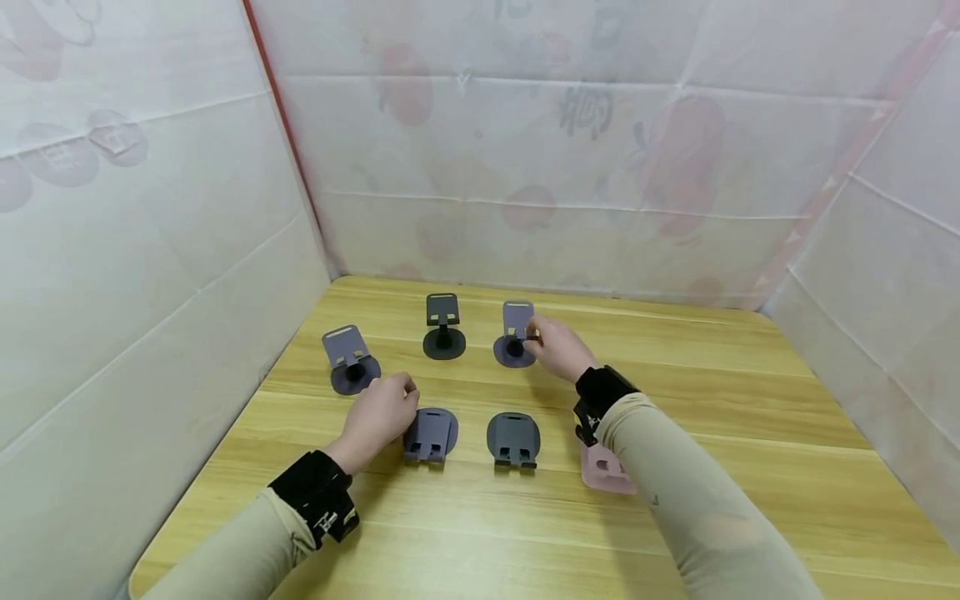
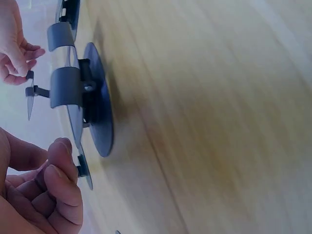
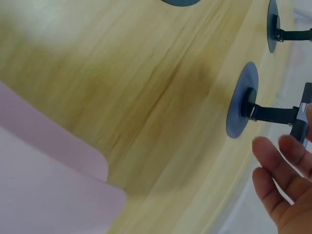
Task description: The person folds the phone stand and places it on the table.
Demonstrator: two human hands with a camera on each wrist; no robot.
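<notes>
- Pinching the upright purple plastic phone stand (image 1: 515,332) at its plate: right hand (image 1: 558,348).
- Left hand (image 1: 377,417), fingers curled, touches the folded purple stand (image 1: 431,434).
- Only the right wrist view shows the pink stand (image 3: 44,185) clearly.

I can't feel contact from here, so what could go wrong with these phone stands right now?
The right hand pinches the tall purple stand by its plate; a sideways pull could tip it toward the black stand. The right sleeve hangs over the pink stand and might drag it. The left hand crowds the folded stand.
</notes>
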